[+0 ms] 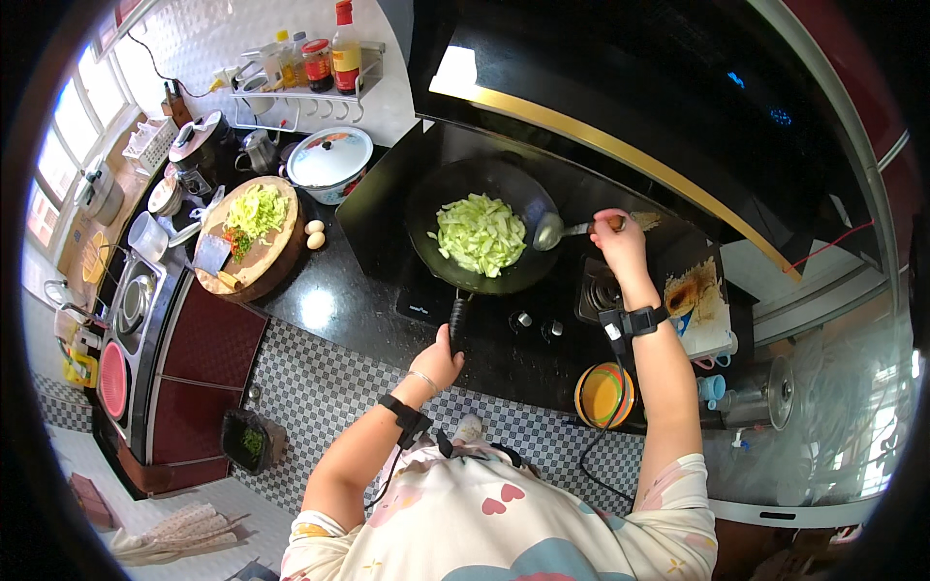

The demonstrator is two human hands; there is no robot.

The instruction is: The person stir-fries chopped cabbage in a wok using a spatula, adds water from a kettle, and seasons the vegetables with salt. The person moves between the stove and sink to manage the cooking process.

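Note:
A black wok (429,250) sits on the stove, with a heap of chopped pale green vegetable (482,234) in it. My left hand (437,362) grips the wok's dark handle at its near side. In my right hand (616,236) is the wooden-ended handle of a metal ladle (548,232), whose bowl rests at the wok's right inner wall. On a round wooden chopping board (272,261) to the left lie shredded green vegetable (258,212), chopped red and green peppers (237,242) and a cleaver (211,254). Two eggs (314,234) lie beside the board.
A lidded enamel pot (330,163) stands behind the board. An orange-striped bowl (604,396) is at the counter's front edge, below the stove knobs (524,319). The range hood's gold edge (625,149) overhangs the stove. Sauce bottles (346,58) stand on a wall rack.

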